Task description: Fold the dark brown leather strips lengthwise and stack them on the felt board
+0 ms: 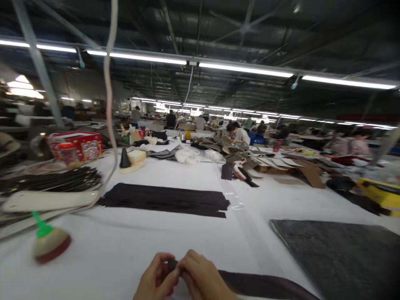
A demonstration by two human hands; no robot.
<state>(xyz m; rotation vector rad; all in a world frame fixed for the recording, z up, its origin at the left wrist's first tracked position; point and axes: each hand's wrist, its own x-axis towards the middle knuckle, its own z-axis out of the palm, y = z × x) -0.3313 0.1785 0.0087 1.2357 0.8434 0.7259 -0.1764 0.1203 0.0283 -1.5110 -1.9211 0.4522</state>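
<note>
Close together at the bottom middle, my left hand (158, 277) and my right hand (200, 275) both pinch the end of a dark brown strip (265, 285). The strip looks like leather or similar material. It passes under my right hand and curves away along the table's near edge to the right. A small dark end shows between my fingertips; its exact fold is hidden. Beyond my hands lies a row of dark brown strips (165, 200), flat and side by side on the white tabletop (125, 246).
At the left stands a bottle with a green nozzle (46, 237), near a cream strip (50, 201) and a pile of dark straps (59, 181). A black cone (124, 158) sits farther back. A dark grey slab (340, 250) lies right. Co-workers (240, 135) are in the background.
</note>
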